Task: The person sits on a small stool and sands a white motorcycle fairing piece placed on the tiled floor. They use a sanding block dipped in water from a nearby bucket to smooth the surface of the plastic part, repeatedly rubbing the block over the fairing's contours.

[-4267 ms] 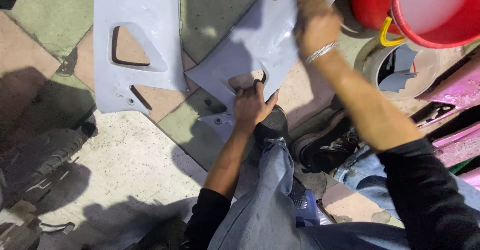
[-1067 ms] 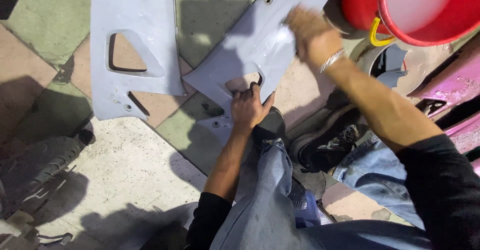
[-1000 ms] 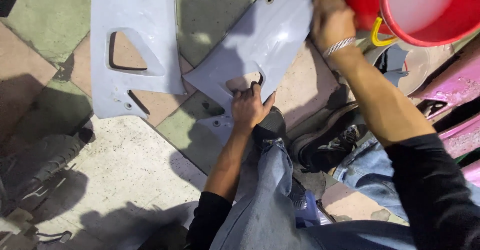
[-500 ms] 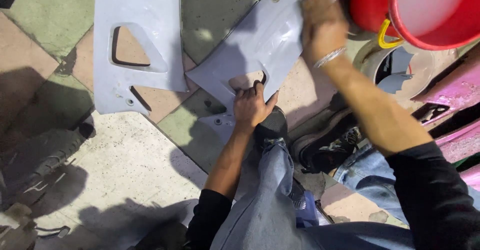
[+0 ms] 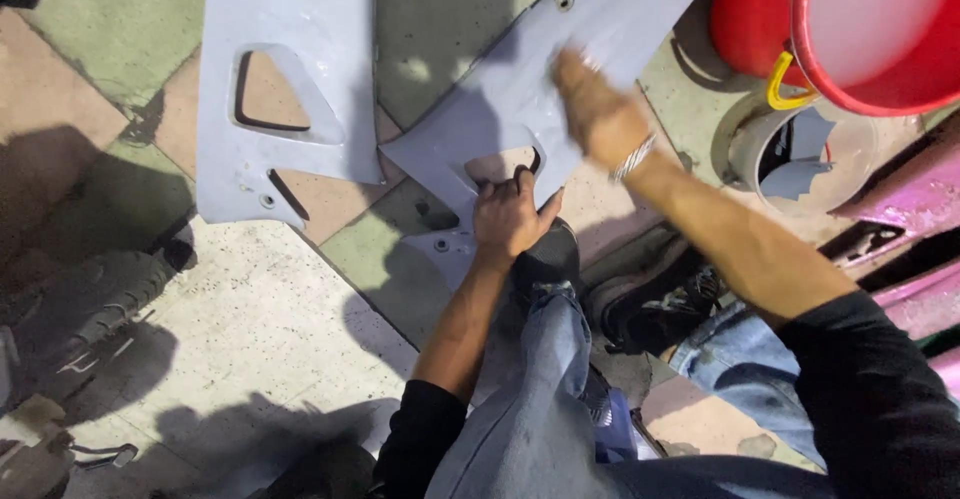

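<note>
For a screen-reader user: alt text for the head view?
A person's left hand grips the cut-out edge of a grey plastic panel on the floor while the right hand presses on its surface. A second grey panel lies alongside; a red bucket stands nearby.

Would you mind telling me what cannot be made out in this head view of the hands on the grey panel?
- Right hand: motion-blurred, so whether it holds a cloth or pad against the grey panel is unclear.
- Left hand: its fingers hook into the panel's cut-out, hiding their tips.
- Red bucket: cut off by the top and right edges.
- Second panel: its upper end is cut off by the top edge.
- Pink parts: cut off by the right edge.
</note>
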